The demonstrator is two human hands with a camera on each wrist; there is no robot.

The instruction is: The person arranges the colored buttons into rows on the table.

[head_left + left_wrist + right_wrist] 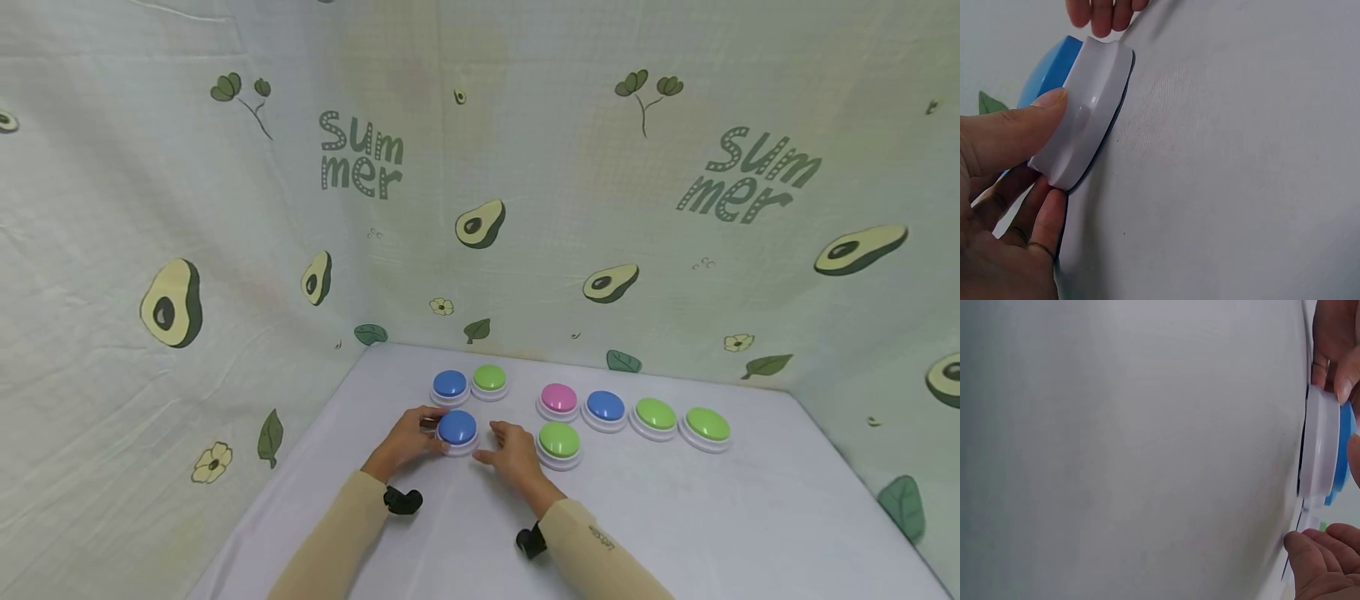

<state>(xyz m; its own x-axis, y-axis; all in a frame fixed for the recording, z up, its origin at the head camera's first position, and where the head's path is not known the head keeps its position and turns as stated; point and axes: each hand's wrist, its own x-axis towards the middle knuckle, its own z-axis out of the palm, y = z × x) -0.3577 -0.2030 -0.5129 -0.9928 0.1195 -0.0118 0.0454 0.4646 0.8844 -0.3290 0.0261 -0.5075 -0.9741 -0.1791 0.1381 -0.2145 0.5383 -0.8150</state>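
A blue push button (457, 427) with a white round base sits on the white table, and my left hand (411, 440) grips it from the left side. In the left wrist view the thumb presses the rim of the white base (1091, 106), with the other fingers curled behind and under the edge. My right hand (517, 457) is just right of this button, fingers apart and holding nothing. Its fingertips (1300, 540) hang a little away from the base in the right wrist view. Close by the right hand's outer side stands a green push button (559, 439).
Behind the hands are another blue push button (450, 384) and a green one (490, 378). To the right a row holds a pink button (558, 398), a blue button (605, 407) and two green buttons (656, 414). Printed cloth (525, 167) walls the table's back and sides.
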